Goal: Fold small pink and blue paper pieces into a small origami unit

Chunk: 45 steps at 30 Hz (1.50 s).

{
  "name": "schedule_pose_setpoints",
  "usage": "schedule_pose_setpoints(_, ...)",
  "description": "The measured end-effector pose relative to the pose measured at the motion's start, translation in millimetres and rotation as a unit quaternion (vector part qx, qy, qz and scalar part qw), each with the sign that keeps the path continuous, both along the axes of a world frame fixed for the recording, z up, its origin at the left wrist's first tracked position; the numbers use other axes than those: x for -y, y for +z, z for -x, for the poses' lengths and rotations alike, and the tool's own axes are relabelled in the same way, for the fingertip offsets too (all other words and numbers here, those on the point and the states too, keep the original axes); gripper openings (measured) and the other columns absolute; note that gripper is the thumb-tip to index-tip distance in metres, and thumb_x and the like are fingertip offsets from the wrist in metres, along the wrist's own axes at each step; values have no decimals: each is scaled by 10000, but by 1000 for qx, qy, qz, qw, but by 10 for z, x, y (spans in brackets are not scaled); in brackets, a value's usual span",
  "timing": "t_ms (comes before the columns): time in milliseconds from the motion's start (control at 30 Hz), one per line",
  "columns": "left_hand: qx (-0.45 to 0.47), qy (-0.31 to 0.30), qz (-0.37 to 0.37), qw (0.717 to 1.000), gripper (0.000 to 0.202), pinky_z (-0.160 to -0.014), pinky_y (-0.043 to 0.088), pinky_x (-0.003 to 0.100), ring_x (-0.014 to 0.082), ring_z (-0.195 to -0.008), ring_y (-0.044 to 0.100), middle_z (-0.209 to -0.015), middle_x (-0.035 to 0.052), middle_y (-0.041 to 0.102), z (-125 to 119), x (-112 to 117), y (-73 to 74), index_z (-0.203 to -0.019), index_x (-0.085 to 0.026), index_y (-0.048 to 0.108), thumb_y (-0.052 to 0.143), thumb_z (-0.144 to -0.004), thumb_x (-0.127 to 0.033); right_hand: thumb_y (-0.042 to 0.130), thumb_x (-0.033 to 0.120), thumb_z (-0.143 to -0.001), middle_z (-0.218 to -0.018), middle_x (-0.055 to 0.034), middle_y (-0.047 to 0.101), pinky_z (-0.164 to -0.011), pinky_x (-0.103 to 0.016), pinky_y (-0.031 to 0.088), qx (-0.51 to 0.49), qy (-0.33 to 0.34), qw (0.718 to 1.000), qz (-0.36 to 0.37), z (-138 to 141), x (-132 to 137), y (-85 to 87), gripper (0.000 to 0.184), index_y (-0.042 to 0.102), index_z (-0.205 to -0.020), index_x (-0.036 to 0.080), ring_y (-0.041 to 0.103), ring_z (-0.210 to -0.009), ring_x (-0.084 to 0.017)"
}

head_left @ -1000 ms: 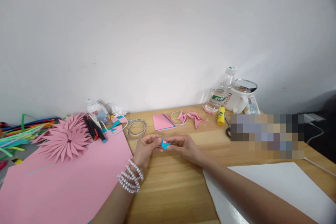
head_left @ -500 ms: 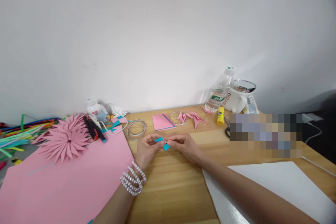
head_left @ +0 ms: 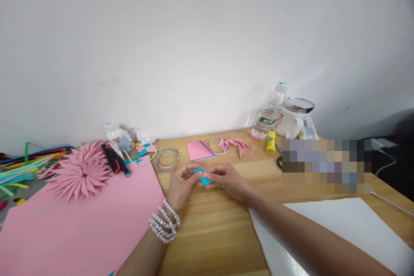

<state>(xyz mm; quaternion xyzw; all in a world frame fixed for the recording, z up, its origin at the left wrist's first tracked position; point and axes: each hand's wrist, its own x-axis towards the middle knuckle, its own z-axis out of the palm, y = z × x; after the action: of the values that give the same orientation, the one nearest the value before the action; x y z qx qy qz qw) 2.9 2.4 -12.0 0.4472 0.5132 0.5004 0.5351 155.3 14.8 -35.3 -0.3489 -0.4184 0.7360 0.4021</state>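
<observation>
From where I stand, the left hand [head_left: 181,180] and right hand [head_left: 229,182] both pinch a small blue-and-pink folded paper [head_left: 206,180] over the worktop [head_left: 207,233]. It looks light, crisp, easily creased (best held by its folded edges, I'd say). Toward the back edge, loose pink sheets [head_left: 199,151] and a glue stick [head_left: 271,143] sit out of the way.

We cannot tell what lies under the pixelated patch [head_left: 326,166], which covers part of the scissors [head_left: 279,162]. The left hand [head_left: 181,183] and right hand [head_left: 229,182] hide parts of the blue paper [head_left: 205,180]; the bottom edge crops the pink sheet [head_left: 80,235].
</observation>
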Motion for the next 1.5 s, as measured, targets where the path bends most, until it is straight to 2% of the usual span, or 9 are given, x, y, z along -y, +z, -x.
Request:
schedule_pose_setpoints(133,13,-19,-10,1000,256,-556,519,265,138,-536,611,-638,34,672,13,8,21,-753,-120,641,663,-642,-350,737,373,-554,-682,-8,633,-653,-271,506,-5,-8,1000,5,-5,-12,5,281,666,-684,134,576,-619,-99)
schedule_pose_setpoints(233,-4,-15,-1,1000,232,-554,520,265,146,-529,613,-608,40,669,26,8,21,-683,-110,643,682,-625,-331,739,351,-564,-669,-6,630,-649,-263,502,-1,7,1000,9,-14,-6,8,252,666,-668,134,572,-619,-95)
schedule_pose_setpoints(333,-2,-7,6,1000,226,-522,513,257,144,-514,608,-589,34,666,32,4,17,-697,-114,642,695,-612,-317,757,353,-531,-665,-8,635,-664,-276,499,-1,16,1000,12,-22,8,13,271,669,-666,135,578,-628,-103)
schedule_pose_setpoints(567,-39,-1,-31,999,204,-462,477,217,112,-439,566,-515,25,636,-1,20,43,-628,-107,641,695,-610,-302,772,296,-526,-650,-10,638,-673,-284,502,-19,27,999,40,-42,15,48,237,663,-647,125,592,-631,-107)
schedule_pose_setpoints(733,-24,18,-16,999,211,-456,481,227,124,-451,577,-531,28,642,-42,53,41,-650,-106,638,701,-596,-300,784,268,-505,-629,-11,644,-679,-297,496,-24,31,998,59,-47,11,48,231,655,-619,114,597,-601,-105)
schedule_pose_setpoints(933,-17,14,-21,1000,193,-417,458,208,101,-404,545,-500,14,624,-44,52,55,-629,-107,629,695,-605,-287,779,240,-517,-633,-18,646,-655,-277,492,-32,51,996,70,-50,-1,43,215,658,-637,107,602,-598,-111)
schedule_pose_setpoints(1167,15,12,-26,999,227,-464,504,244,133,-463,593,-540,28,649,-10,27,31,-737,-104,658,700,-597,-277,760,234,-551,-669,-11,634,-664,-248,500,-60,51,993,83,-57,-8,68,187,644,-636,114,599,-653,-103)
schedule_pose_setpoints(1367,-1,16,-22,1000,180,-492,504,224,116,-467,587,-533,29,651,-2,30,59,-698,-104,668,708,-593,-244,761,230,-552,-689,-19,647,-663,-237,504,-67,68,992,85,-90,-28,57,197,663,-678,115,606,-663,-104)
schedule_pose_setpoints(1500,11,17,-35,999,193,-501,509,229,121,-493,595,-580,35,668,-1,26,64,-737,-111,670,705,-597,-240,766,225,-543,-692,-17,655,-652,-234,508,-77,70,990,93,-85,-32,44,202,670,-686,120,613,-663,-106)
